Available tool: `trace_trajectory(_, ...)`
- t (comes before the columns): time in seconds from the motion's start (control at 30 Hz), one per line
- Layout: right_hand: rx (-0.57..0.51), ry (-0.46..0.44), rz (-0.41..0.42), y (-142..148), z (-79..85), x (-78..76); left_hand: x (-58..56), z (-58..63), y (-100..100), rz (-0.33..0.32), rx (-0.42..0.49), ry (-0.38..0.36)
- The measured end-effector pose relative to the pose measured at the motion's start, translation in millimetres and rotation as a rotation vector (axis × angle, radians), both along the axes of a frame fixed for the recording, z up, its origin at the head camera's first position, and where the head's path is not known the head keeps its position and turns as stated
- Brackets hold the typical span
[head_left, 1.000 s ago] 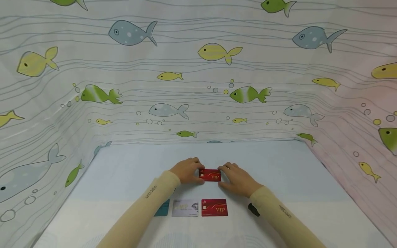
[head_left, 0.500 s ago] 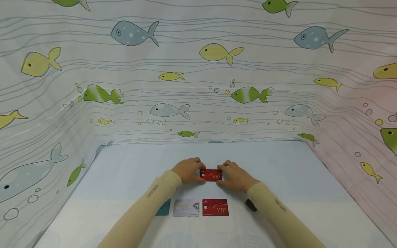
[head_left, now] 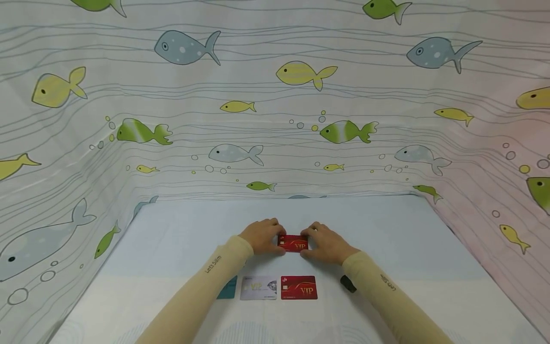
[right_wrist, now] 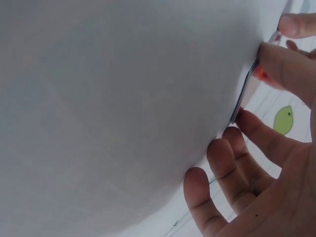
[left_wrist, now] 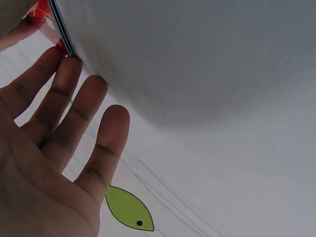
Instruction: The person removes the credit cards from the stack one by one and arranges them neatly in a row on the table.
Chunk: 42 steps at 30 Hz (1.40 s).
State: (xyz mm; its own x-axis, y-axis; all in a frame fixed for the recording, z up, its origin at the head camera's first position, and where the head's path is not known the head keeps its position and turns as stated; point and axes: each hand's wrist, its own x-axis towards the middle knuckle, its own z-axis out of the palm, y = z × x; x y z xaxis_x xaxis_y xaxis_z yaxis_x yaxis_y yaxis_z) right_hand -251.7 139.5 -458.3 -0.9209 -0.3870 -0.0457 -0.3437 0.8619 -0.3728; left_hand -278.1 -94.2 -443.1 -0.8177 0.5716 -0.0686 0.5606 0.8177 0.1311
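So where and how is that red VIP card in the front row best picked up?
I'd pinch the front red card at its right end, across the two long edges, coming from above and slightly from the right. It lies flat, the silver card sits close on its left, and its long edges and right edge look free.

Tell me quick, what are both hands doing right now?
Left hand: holding the left end of the far red card, thumb and finger.
Right hand: holding its right end the same way.

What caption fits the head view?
Left hand and right hand hold a rectangular red VIP card beyond a similar red card.
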Motion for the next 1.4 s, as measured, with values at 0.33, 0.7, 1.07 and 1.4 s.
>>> trace_trajectory(0.33,0.007,0.046,0.005,0,-2.0,0.8,5.7,6.0,1,-0.001,0.014,0.005)
trace_trajectory(0.7,0.024,0.115,0.014,-2,-5.1,6.9,6.7,2.2,1,0.003,0.009,0.031)
trace_trajectory(1.07,0.000,0.124,-0.004,-4,-5.4,9.0,14.3,0.5,2,-0.004,0.001,0.097)
trace_trajectory(1.4,0.087,0.204,0.040,-5,-2.8,9.2,16.6,-2.6,1,-0.034,-0.043,0.195)
